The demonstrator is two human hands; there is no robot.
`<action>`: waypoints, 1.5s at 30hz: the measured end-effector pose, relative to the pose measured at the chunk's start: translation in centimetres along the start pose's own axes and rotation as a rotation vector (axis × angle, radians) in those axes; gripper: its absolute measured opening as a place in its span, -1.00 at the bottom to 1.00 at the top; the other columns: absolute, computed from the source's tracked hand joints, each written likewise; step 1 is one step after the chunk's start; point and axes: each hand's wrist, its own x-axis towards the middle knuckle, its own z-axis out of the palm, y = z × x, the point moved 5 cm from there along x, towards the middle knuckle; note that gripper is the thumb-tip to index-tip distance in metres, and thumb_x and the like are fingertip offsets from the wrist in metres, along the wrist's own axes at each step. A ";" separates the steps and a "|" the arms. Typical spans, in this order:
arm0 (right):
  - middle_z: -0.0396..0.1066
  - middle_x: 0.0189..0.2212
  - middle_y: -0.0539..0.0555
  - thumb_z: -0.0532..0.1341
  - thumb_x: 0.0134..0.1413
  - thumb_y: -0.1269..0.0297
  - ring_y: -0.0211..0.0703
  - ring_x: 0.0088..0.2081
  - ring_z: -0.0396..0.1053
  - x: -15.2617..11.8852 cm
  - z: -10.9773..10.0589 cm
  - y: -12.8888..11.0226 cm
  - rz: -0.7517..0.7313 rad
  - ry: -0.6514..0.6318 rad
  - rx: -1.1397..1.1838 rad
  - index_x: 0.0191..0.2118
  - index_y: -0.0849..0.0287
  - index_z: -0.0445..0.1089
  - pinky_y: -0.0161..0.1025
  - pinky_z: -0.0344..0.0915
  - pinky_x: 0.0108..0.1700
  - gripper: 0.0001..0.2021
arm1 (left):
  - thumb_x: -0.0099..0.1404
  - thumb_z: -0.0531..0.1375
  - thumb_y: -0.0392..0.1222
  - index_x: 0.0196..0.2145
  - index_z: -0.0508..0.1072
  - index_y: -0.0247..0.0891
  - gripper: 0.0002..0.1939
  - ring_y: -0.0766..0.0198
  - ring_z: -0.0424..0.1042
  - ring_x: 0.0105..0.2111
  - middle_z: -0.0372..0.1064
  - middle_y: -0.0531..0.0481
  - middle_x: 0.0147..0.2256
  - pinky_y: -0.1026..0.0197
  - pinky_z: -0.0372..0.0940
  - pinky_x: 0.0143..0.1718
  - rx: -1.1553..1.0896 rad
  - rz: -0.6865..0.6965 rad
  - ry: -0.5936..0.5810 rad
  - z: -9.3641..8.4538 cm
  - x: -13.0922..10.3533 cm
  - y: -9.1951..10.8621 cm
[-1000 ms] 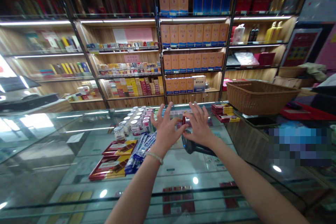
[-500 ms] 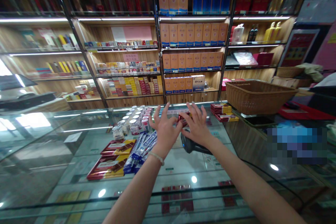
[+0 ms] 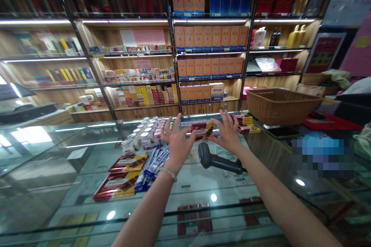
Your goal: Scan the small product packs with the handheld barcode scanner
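Observation:
A red and yellow packaged bar [image 3: 202,130] spans the gap between my hands, above the glass counter. My left hand [image 3: 178,142] pinches its red end between thumb and forefinger, other fingers raised. At its yellow end, my right hand [image 3: 229,134] grips with thumb and forefinger, other fingers spread upward. Below the right hand lies a black handheld scanner [image 3: 218,162]. Larger red and yellow packs [image 3: 117,183] and blue-white packets [image 3: 152,168] lie left of the scanner. Small lidded jars [image 3: 145,139] stand behind them.
More red and yellow packs [image 3: 247,124] are stacked at the counter's back right, beside a wicker basket [image 3: 281,106]. A dark flat device [image 3: 281,132] lies in front of the basket. Shelves of boxes [image 3: 211,68] rise behind the glass counter [image 3: 188,202].
My hands have moved apart, the right one to the right. The bar between them now shows its wide face, and more of the scanner is uncovered. The view has shifted slightly.

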 end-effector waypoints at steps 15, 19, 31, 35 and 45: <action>-0.09 0.50 0.34 0.38 0.12 0.06 0.32 0.49 -0.13 0.2 -2.2 0.1 -0.041 0.049 -0.033 0.22 0.06 0.36 0.44 -0.28 0.41 -0.43 | 0.40 0.19 0.03 0.06 0.59 -0.05 -0.65 -0.23 -0.02 0.43 0.14 -0.16 0.42 -0.49 -0.18 0.38 0.113 -0.004 -0.043 0.4 0.4 -2.0; -0.04 0.49 0.36 0.40 0.11 0.06 0.32 0.48 -0.10 0.3 -2.5 -0.1 -0.055 0.036 -0.057 0.20 0.08 0.38 0.44 -0.29 0.41 -0.44 | 0.42 0.17 0.03 0.28 0.42 0.00 -0.49 -0.20 0.01 0.44 0.09 -0.22 0.44 -0.43 -0.21 0.39 0.198 0.053 -0.052 0.1 0.2 -1.7; -0.13 0.52 0.32 0.40 0.07 0.11 0.31 0.49 -0.14 0.2 -2.2 0.3 -0.031 -0.017 -0.043 0.18 0.09 0.38 0.44 -0.29 0.41 -0.44 | 0.15 0.44 0.14 0.30 0.39 0.08 -0.22 -0.26 -0.03 0.45 0.02 -0.21 0.47 -0.42 -0.39 0.43 0.272 0.209 -0.156 0.7 -0.2 -1.7; -0.15 0.53 0.31 0.40 0.08 0.11 0.32 0.49 -0.14 0.2 -2.1 0.4 -0.029 -0.021 -0.035 0.19 0.08 0.38 0.45 -0.28 0.41 -0.45 | 0.13 0.47 0.00 0.32 0.37 0.09 -0.19 -0.27 -0.05 0.46 0.01 -0.21 0.47 -0.45 -0.39 0.43 0.289 0.199 -0.174 0.8 -0.3 -1.7; -0.05 0.49 0.33 0.43 0.06 0.08 0.32 0.49 -0.12 0.2 -2.0 0.7 -0.015 -0.030 -0.017 0.23 0.04 0.38 0.44 -0.28 0.42 -0.40 | 0.13 0.46 -0.11 0.22 0.46 0.02 -0.31 -0.27 -0.02 0.46 -0.02 -0.25 0.48 -0.47 -0.37 0.43 0.321 0.223 -0.179 0.9 -0.1 -1.4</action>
